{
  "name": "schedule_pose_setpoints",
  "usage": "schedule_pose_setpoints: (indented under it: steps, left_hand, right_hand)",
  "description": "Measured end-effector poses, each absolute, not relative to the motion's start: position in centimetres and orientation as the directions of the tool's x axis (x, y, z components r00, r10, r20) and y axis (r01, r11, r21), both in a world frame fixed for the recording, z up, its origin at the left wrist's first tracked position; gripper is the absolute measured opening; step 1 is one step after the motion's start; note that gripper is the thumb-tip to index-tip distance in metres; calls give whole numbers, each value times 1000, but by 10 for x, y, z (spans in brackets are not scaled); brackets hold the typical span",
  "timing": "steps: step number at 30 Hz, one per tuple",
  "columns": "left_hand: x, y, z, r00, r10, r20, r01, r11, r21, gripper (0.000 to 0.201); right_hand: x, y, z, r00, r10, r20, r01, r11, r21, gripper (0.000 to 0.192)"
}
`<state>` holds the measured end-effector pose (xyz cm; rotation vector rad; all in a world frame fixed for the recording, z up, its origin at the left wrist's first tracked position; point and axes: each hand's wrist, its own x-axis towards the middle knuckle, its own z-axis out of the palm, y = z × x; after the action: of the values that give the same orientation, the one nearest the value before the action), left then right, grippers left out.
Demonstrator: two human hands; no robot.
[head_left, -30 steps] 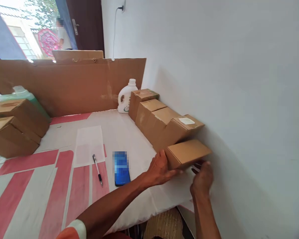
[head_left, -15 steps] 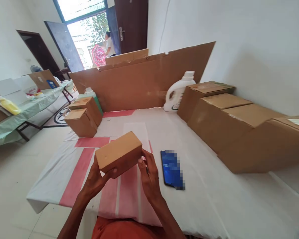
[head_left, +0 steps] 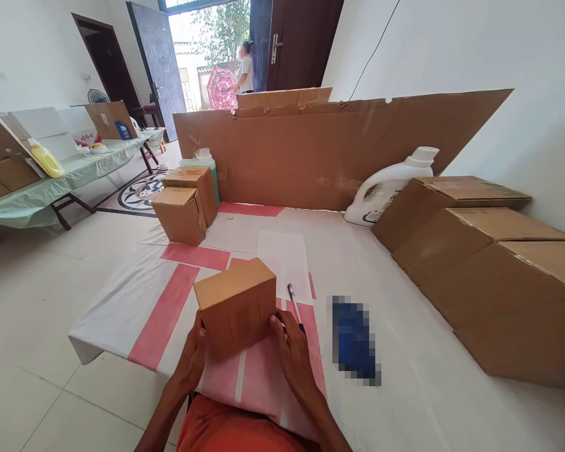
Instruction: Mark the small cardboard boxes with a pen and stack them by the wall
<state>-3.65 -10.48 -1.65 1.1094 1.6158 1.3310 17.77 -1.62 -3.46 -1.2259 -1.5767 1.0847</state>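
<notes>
A small brown cardboard box (head_left: pixel 238 314) is held between my two hands, low over the near part of the table. My left hand (head_left: pixel 193 355) is closed on its left side, with the thumb on the near face. On the other side, my right hand (head_left: pixel 292 351) grips the lower right edge, thumb against the near face. The box's underside is hidden. A pen (head_left: pixel 294 300) lies on the cloth just beyond my right hand, its lower end partly behind the fingers. Right of that hand lies a phone (head_left: pixel 353 339), blurred by pixel blocks.
Two cardboard boxes (head_left: pixel 181 213) and a bottle of green liquid (head_left: pixel 207 160) stand at the back left. A white jug (head_left: pixel 390 182) and several larger boxes (head_left: pixel 452 270) line the right. A cardboard panel (head_left: pixel 287 160) closes the back. A person (head_left: pixel 246 72) is by the doorway.
The box has been turned and tilted, so more of its near face shows. The pen has come into sight beside it. My view has swung left.
</notes>
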Motion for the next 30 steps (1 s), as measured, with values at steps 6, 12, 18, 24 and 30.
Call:
schedule_pose_setpoints:
  steps: [6, 12, 18, 24, 30]
  left_hand:
    - [-26, -105, 7, -510, 851, -127, 110, 211, 971, 75]
    - [-22, -115, -17, -630, 773, -70, 81, 155, 985, 77]
    - [-10, -154, -19, -562, 819, -119, 71, 191, 979, 72]
    - [-4, -174, 13, -483, 872, 80, 339, 102, 935, 60]
    - [-7, -157, 47, -310, 875, 371, 646, -92, 758, 60]
  right_hand:
    - [184, -26, -16, -194, 975, 109, 256, 157, -954, 44]
    - [189, -54, -42, -325, 946, 5, 197, 73, -978, 70]
    - [198, -74, -76, -439, 894, 93, 305, 245, -920, 77]
    - [201, -64, -33, -308, 943, 129, 214, 201, -956, 42]
    - [205, -40, 35, -183, 957, 226, 157, 255, -954, 45]
